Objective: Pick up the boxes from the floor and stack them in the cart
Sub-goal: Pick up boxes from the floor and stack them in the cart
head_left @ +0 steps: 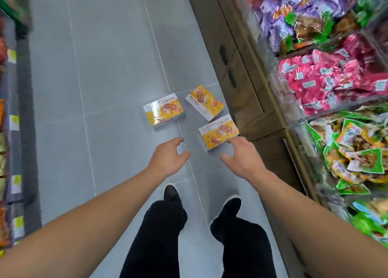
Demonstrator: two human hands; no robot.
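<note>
Boxes, three of them, yellow and white with a snack picture on top, lie flat on the grey tiled floor [94, 68] of a shop aisle, and no cart shows in this view; at the far left a blurred shelf edge [14, 120] carries small yellow-green price tags, then comes the bare floor, then the left box [163, 111] lying alone, well apart from the person's left hand [168, 157], which is spread open and empty, fingers curled a little, above the tiles; next the far box [204, 102] lies turned at an angle near the wooden cabinet base [241, 84], and the near box [218, 132] lies just in front of it; the right hand [243, 158] is open too and grasps nothing, its fingertips [232, 140] at the near edge of that near box, though real contact cannot be told; below both hands are two black shoes and dark trousers; at the right, clear bins [294, 122] hold purple, pink and green snack packets
</note>
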